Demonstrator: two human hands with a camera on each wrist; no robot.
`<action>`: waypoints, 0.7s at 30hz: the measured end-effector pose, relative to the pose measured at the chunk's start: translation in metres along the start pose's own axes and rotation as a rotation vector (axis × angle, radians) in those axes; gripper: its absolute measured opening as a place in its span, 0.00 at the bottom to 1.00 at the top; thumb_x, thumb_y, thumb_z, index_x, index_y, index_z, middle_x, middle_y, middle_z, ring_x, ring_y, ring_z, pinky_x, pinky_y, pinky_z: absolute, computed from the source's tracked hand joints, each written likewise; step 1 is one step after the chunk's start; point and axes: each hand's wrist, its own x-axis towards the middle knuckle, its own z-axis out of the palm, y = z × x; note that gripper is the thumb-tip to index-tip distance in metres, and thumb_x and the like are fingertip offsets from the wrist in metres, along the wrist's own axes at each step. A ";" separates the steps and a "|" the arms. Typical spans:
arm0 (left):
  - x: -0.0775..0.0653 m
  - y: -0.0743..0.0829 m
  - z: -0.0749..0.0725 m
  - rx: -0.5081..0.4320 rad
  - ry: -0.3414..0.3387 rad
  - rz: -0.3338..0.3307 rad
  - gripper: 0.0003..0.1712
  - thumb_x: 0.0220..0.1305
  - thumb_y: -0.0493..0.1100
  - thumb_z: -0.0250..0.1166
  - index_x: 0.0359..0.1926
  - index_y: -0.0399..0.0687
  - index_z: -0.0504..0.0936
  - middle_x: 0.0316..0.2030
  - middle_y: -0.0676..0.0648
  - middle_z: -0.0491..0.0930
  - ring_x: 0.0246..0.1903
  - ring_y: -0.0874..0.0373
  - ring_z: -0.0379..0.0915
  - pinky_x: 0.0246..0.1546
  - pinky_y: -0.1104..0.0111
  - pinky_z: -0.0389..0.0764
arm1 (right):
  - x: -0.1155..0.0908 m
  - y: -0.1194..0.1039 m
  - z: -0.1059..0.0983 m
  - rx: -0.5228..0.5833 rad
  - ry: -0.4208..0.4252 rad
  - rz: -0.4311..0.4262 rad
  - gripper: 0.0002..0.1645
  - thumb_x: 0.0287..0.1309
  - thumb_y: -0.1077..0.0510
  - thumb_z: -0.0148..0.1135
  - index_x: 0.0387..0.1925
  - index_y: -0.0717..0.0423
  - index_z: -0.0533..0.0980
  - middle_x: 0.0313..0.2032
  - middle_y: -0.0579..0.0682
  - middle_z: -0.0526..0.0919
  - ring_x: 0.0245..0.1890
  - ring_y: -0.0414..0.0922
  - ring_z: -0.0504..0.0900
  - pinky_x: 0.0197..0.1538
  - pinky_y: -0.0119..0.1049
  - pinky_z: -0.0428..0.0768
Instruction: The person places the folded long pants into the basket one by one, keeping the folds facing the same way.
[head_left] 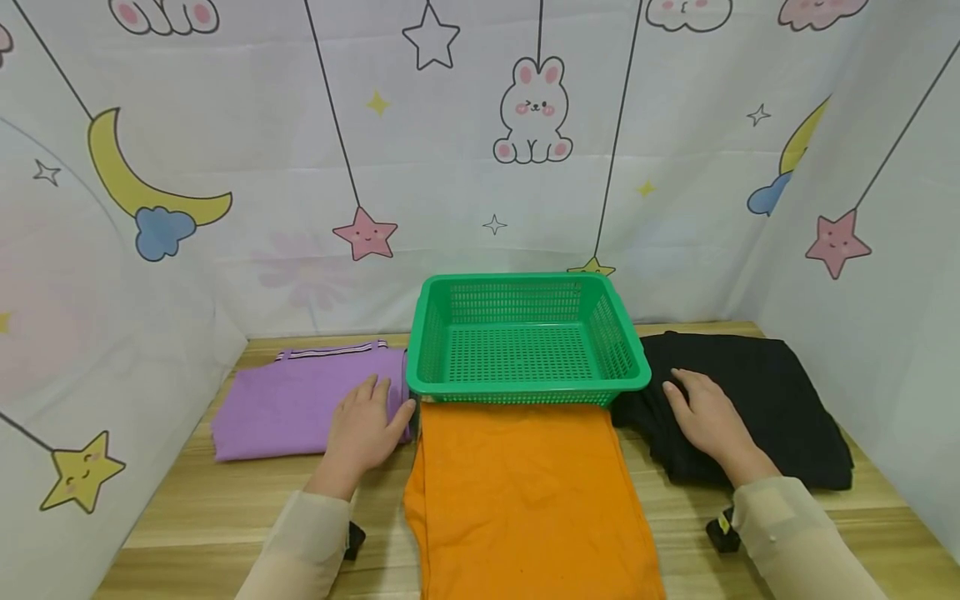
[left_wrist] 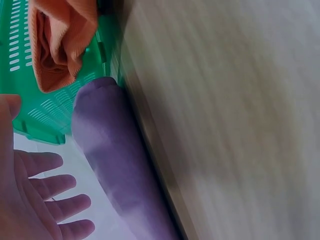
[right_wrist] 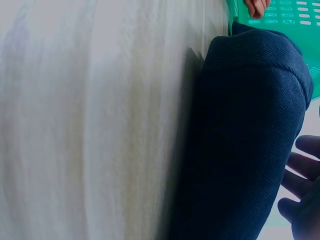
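My left hand is over the right end of a folded purple cloth, its fingers loosely spread. In the left wrist view, those fingers show above the rolled edge of the purple cloth, holding nothing. On the other side, my right hand is over the left part of a folded black garment. Its fingers are relaxed and grip nothing; contact with the fabric is unclear. Between the hands lies a folded orange cloth. A green plastic basket stands behind it with nothing inside.
Everything lies on a wood-grain table. A white printed curtain encloses the back and both sides. Small black devices sit at the wrists, by the cream sleeves.
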 end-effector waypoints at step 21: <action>-0.001 0.002 0.001 -0.014 -0.034 -0.035 0.41 0.69 0.61 0.44 0.68 0.33 0.59 0.68 0.31 0.55 0.66 0.32 0.53 0.63 0.39 0.57 | -0.003 -0.002 0.001 0.007 0.011 -0.007 0.38 0.72 0.43 0.34 0.65 0.71 0.59 0.63 0.74 0.61 0.62 0.69 0.59 0.62 0.65 0.59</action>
